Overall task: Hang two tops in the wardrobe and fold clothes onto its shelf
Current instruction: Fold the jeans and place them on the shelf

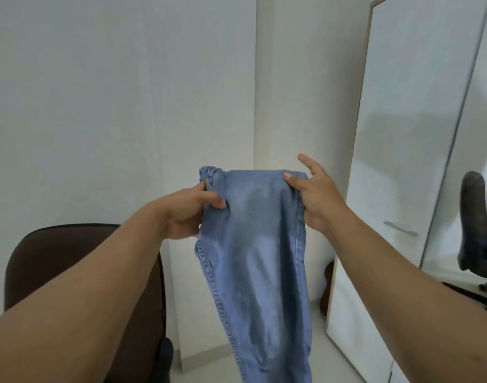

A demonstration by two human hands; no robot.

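Far left, a brown chair (79, 272) stands against the white wall, with nothing on the part that shows. Next across, the left hand (188, 214) pinches the left top corner of the jeans (253, 258), thumb in front and fingers curled behind the cloth. The jeans hang in the air between the two hands, doubled lengthwise it seems, legs trailing down out of the bottom of the shot. The right hand (315, 200) grips the right top corner with thumb and lower fingers, its forefinger sticking up free. Further right, the wardrobe door (402, 161) stands open; its shelf is not in view, so I cannot say how much room waits there.

To do this fold well, I'd keep both corners level and taut so the side seams line up, then bring the top down to meet the hems before carrying the jeans to the shelf. Uneven hands would leave a twisted bundle.
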